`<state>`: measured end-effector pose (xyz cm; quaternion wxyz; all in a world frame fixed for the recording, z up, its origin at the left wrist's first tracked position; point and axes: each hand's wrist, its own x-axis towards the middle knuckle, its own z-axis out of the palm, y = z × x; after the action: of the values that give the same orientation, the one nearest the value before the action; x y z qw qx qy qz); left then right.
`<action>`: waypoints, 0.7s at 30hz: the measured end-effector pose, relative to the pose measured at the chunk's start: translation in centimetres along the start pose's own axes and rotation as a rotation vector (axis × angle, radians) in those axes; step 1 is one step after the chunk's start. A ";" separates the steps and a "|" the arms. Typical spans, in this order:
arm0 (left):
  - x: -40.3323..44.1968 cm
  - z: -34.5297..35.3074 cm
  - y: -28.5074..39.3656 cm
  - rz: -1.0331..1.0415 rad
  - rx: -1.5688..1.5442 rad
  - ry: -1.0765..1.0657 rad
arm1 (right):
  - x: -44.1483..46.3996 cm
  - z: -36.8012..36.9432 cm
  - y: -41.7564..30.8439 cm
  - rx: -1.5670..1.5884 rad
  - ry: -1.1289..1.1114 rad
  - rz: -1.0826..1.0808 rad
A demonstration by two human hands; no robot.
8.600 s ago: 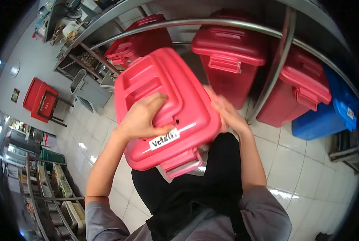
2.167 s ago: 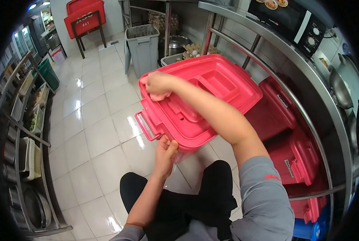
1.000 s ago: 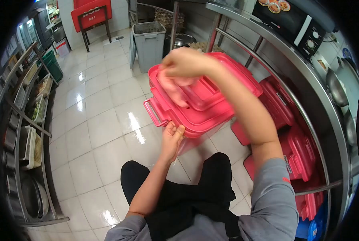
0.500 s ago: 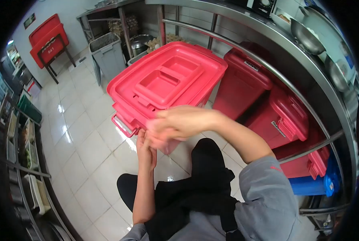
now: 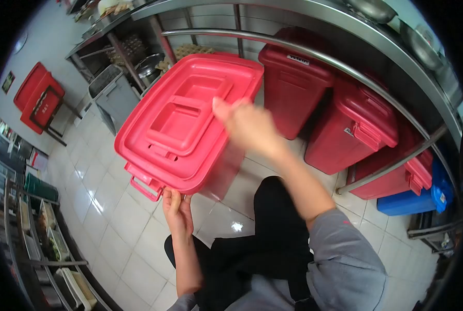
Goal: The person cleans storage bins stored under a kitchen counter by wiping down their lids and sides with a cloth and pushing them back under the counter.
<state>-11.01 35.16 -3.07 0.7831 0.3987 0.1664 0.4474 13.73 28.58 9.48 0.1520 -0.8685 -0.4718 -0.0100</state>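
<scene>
A large bright red plastic bin stands before me, its lid (image 5: 190, 173) on top with two recessed panels. A red handle (image 5: 146, 189) juts from its front left corner. My left hand (image 5: 178, 210) is at the front edge, its bent fingers closed against the underside of the lid's rim. Over the lid's right side hovers my right hand (image 5: 249, 127), smeared by motion. Something pinkish shows at its fingertips, but I cannot make out whether it is a held thing. Whether that hand touches the lid is unclear too.
Several darker red bins (image 5: 355, 129) stand under a steel counter (image 5: 304, 15) with a metal rail (image 5: 293, 49). A blue bin (image 5: 412, 199) is at the right. A grey bin (image 5: 112, 96) stands behind left. Shelving with food trays (image 5: 58, 243) lines the left, over white tiled floor (image 5: 117, 233).
My right hand has left the front corner beside my left hand and moved up and right over the lid. My left hand stays by the front rim. The view has shifted.
</scene>
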 end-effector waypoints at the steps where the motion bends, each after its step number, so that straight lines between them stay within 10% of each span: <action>1: -0.1 -0.2 0.1 -0.013 0.001 -0.008 | -1.9 2.7 -1.3 -0.050 0.203 -0.042; 8: 0.2 -0.6 0.7 -0.038 -0.076 -0.085 | -5.6 12.5 1.5 0.917 0.814 -0.021; 11: 0.0 1.0 1.4 -0.066 -0.086 -0.095 | 0.4 16.5 9.1 1.832 0.815 -0.169; 13: -0.1 -0.6 1.4 -0.087 0.032 -0.055 | 3.7 17.7 10.7 1.609 0.935 0.433; 19: -0.5 -1.2 1.3 0.020 0.082 0.015 | 6.0 23.6 9.6 1.010 0.953 0.361; 21: -0.4 -1.7 1.9 0.019 0.085 -0.105 | 1.0 29.1 8.7 1.839 0.789 0.433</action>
<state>-13.35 36.21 -2.75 0.7687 0.4562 0.1400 0.4258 17.78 32.92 -20.35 0.9023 -0.4171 -0.0464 0.0984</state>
